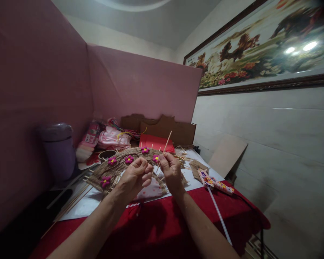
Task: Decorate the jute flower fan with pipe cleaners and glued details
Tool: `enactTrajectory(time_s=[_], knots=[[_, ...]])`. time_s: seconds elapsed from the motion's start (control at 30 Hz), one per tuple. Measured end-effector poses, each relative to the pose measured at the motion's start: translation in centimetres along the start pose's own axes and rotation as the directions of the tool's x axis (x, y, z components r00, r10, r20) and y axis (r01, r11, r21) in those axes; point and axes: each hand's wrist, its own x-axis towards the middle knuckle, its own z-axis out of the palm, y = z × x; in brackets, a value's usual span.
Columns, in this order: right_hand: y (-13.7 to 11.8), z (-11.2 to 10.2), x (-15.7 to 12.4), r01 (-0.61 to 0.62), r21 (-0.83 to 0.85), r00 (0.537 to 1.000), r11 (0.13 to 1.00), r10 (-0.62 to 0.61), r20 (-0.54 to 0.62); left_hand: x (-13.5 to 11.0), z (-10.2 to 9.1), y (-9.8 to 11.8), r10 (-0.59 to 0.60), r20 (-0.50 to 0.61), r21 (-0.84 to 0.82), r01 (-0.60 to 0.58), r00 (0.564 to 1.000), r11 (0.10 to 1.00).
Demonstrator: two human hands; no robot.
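Note:
My right hand (172, 173) is closed, with a thin wooden stick (167, 141) pinched between thumb and fingers and pointing up. Close beside it, my left hand (138, 175) has its thumb and fingertips pressed together; anything between them is too small to make out. Both hands are above the near side of a curved, twine-woven piece (97, 175) with short stick ends poking from its edges. Several magenta felt-like flowers with yellow centres, such as one flower (105, 181), sit on it. White cloth with pink spots (151, 190) lies below the hands.
On the right lies what looks like a flower-patterned glue gun (214, 181) with a long translucent stick (220, 216). A purple tumbler (58, 153) stands left, near loose sticks (72, 205). Behind are a tape roll (105, 155), a red packet (156, 142) and cut cardboard (172, 130).

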Motion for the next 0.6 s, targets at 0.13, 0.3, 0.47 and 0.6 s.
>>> enactTrajectory(time_s=[0.13,0.3,0.47,0.6], knots=[[-0.36,0.24,-0.1,0.043,0.018,0.998,0.999,-0.043,0.054,-0.08,0.05,-0.1,-0.013,-0.03,0.025,0.014,0.999,1.0],[-0.27,0.65,-0.3,-0.033,0.221,0.988,0.975,-0.001,0.153,0.08,-0.18,-0.48,0.029,-0.057,-0.02,-0.031,0.998,0.999],[-0.45,0.42,-0.54,0.011,0.118,0.977,0.993,-0.036,0.212,0.1,-0.18,-0.42,0.03,-0.107,-0.048,-0.035,0.994,0.998],[-0.55,0.56,-0.85,0.056,0.044,0.972,0.997,-0.065,0.225,0.14,-0.12,-0.43,0.062,-0.149,-0.074,-0.074,0.987,0.995]])
